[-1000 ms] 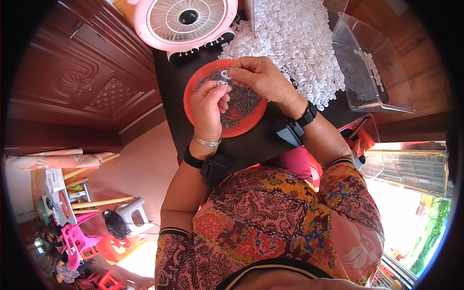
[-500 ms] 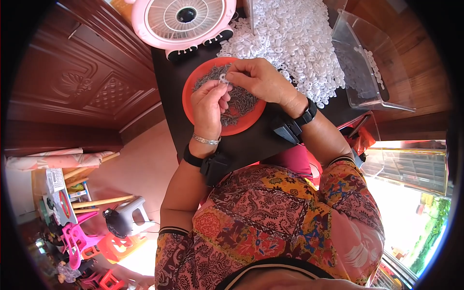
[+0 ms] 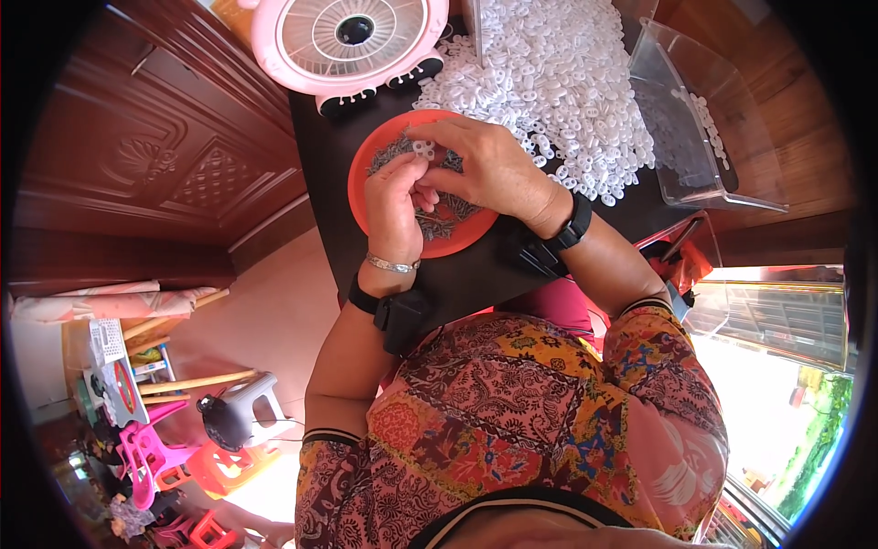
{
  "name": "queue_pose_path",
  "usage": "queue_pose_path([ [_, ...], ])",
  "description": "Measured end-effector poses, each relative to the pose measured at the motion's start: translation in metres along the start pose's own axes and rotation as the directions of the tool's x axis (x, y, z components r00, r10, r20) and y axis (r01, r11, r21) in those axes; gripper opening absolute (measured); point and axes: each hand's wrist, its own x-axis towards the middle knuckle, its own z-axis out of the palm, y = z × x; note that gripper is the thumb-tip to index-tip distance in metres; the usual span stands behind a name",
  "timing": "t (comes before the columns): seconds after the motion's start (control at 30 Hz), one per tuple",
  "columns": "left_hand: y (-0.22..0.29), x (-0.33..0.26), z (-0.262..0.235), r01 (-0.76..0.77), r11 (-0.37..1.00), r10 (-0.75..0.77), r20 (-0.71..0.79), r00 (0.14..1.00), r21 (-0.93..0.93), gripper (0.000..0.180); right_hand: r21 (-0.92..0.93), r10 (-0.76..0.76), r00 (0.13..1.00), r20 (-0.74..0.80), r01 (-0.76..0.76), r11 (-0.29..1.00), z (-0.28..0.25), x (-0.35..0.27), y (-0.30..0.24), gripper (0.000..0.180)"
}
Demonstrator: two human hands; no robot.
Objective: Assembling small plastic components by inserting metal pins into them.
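Both of my hands are over a round orange-red basin (image 3: 358, 194) filled with small grey screw- or nail-like pieces (image 3: 437, 229). Pinched at the fingertips of my left hand (image 3: 395, 206) is a small white plastic piece with holes (image 3: 422, 148). My right hand (image 3: 489, 169) arches over from the right, its index finger and thumb apart on either side of the white piece. Its other fingers are partly hidden behind the palm, and I make out nothing held in it.
A large heap of white holed plastic pieces (image 3: 558, 82) covers the far right of the black table (image 3: 322, 156). A pink fan (image 3: 311, 41) stands at the far left. Beside the heap lies a clear plastic bin (image 3: 700, 178) with a few white pieces.
My right hand's finger and thumb have spread from a pinch near the white piece. The left hand still holds the piece, turned somewhat, and has barely moved.
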Motion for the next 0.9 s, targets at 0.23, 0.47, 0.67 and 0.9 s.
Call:
queue_pose_path([
  [0.23,0.0,0.0,0.0,0.009,0.991,-0.005,0.036,0.999,-0.135,0.021,-0.101,-0.097,0.995,0.018,0.098,0.99,0.002,-0.001,0.003,0.037],
  [0.47,0.001,-0.001,0.002,-0.092,0.992,0.09,0.03,0.996,0.087,0.021,-0.043,-0.055,0.998,-0.011,0.055,0.998,0.001,-0.002,-0.006,0.036],
  [0.67,0.0,-0.003,0.001,-0.104,0.988,0.103,0.015,0.995,0.111,0.021,-0.106,-0.041,0.999,-0.024,0.038,0.994,0.004,-0.004,-0.008,0.03],
  [0.9,-0.002,-0.006,0.001,-0.19,0.975,0.188,0.023,0.982,0.115,0.024,0.01,-0.021,1.0,-0.017,0.021,1.0,0.005,-0.006,-0.008,0.024],
])
